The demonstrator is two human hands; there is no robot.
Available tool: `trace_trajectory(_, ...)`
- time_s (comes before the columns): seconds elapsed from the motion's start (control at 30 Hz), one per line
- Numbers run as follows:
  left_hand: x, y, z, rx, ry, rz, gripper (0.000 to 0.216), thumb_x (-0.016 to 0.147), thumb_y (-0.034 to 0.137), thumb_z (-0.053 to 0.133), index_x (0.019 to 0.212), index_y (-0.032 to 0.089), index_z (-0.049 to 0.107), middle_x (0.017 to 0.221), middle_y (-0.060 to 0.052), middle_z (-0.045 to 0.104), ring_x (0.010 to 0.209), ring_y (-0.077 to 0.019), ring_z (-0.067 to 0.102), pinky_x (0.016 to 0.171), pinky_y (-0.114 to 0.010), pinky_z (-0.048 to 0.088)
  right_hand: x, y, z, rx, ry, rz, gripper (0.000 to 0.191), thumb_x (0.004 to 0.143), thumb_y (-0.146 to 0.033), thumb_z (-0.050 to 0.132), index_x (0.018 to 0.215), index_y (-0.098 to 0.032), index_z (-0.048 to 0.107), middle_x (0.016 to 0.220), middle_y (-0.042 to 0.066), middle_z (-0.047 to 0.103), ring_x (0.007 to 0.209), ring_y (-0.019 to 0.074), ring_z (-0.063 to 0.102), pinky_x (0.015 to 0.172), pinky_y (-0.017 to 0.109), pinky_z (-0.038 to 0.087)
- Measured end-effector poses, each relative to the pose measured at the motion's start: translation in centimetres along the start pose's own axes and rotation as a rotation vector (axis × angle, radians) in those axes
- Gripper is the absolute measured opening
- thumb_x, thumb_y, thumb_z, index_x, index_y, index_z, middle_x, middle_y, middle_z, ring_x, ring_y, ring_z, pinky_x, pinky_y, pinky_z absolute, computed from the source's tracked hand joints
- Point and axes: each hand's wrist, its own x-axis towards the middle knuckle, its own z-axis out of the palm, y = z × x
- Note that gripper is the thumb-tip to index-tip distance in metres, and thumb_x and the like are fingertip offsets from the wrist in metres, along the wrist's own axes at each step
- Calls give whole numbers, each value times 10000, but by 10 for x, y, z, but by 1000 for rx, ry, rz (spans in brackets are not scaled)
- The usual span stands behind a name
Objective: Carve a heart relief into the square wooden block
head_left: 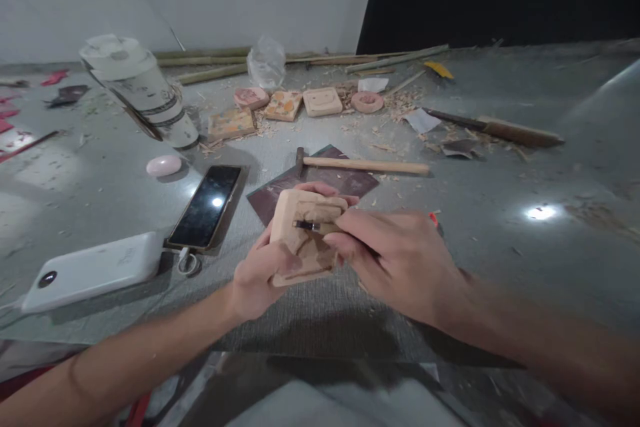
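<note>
My left hand (257, 280) grips a pale wooden block (305, 233) from below and behind, holding it tilted above the grey table (500, 227). My right hand (400, 260) is closed around a small carving tool (307, 225), whose dark metal tip rests on the block's carved face. A bit of red handle (433, 218) shows behind the right hand. Both hands sit close together near the table's front edge.
A hammer (363, 165) lies on dark sandpaper (320, 187) just behind the block. A phone (206, 206) and a white power bank (93, 271) lie at left, a pink oval (163, 165) and a tipped cup (143, 93) beyond. Carved wooden pieces (283, 105), shavings, bamboo sticks (395, 59) and a knife (500, 128) sit further back.
</note>
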Motion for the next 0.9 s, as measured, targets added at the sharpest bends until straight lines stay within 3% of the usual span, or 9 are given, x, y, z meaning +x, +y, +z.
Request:
trace_trajectory(0.1, 1, -2, -2, -25, 11, -4, 633, 715, 208, 685, 1341, 262, 604, 1481, -68, 694, 936, -212, 711, 888, -395, 612, 3, 2, -2, 55, -25, 48, 366, 1131, -258, 561, 768, -213, 570, 629, -61, 495, 557, 105, 393, 549, 291, 285)
trace_trajectory(0.27, 2, -6, -8, 13, 38, 5, 673, 705, 223, 704, 1367, 296, 615, 1481, -59, 697, 1158, -290, 724, 924, -406, 617, 11, -1, -3, 304, -134, 219, 357, 1120, -224, 571, 764, -218, 593, 605, -82, 473, 530, 86, 404, 509, 246, 293)
trace_trajectory(0.5, 5, -3, -9, 23, 48, -7, 639, 701, 203, 687, 1336, 261, 631, 1433, -87, 727, 1222, -307, 736, 952, -419, 636, -1, 1, 5, -142, 18, 35, 384, 1146, -299, 515, 794, -202, 636, 620, -33, 529, 551, 127, 358, 537, 320, 246)
trace_trajectory(0.57, 5, -3, -8, 11, 50, -22, 625, 689, 197, 678, 1309, 257, 630, 1401, -90, 734, 1150, -306, 756, 918, -427, 637, 0, 3, 4, -64, -7, 64, 361, 1141, -281, 522, 813, -204, 648, 620, -44, 531, 545, 118, 368, 539, 310, 258)
trace_trajectory(0.67, 5, -3, -6, 0, 43, -12, 622, 705, 202, 676, 1322, 261, 627, 1415, -92, 719, 1089, -293, 755, 880, -423, 630, 7, 5, 1, 250, -102, 202, 359, 1128, -269, 542, 782, -214, 621, 622, -69, 499, 555, 97, 405, 558, 272, 308)
trace_trajectory(0.77, 4, -5, -8, 28, 68, 20, 618, 732, 193, 672, 1344, 266, 624, 1438, -88, 708, 1034, -259, 738, 847, -395, 619, 13, 5, -1, 474, -217, 371, 458, 1139, -397, 532, 717, -221, 553, 622, -70, 442, 574, 98, 411, 546, 260, 314)
trace_trajectory(0.83, 5, -6, -10, 52, 93, 40, 621, 723, 185, 675, 1337, 265, 630, 1430, -86, 713, 1027, -251, 731, 830, -378, 611, 12, 5, 0, 516, -250, 431, 497, 1146, -450, 514, 703, -225, 522, 624, -68, 435, 570, 99, 405, 532, 261, 306)
trace_trajectory(0.9, 6, -8, -12, 67, 94, 25, 621, 713, 187, 681, 1328, 263, 635, 1433, -92, 714, 1049, -267, 732, 817, -377, 607, 8, 3, 2, 404, -201, 384, 466, 1151, -413, 506, 728, -222, 549, 626, -63, 477, 566, 101, 422, 545, 270, 307)
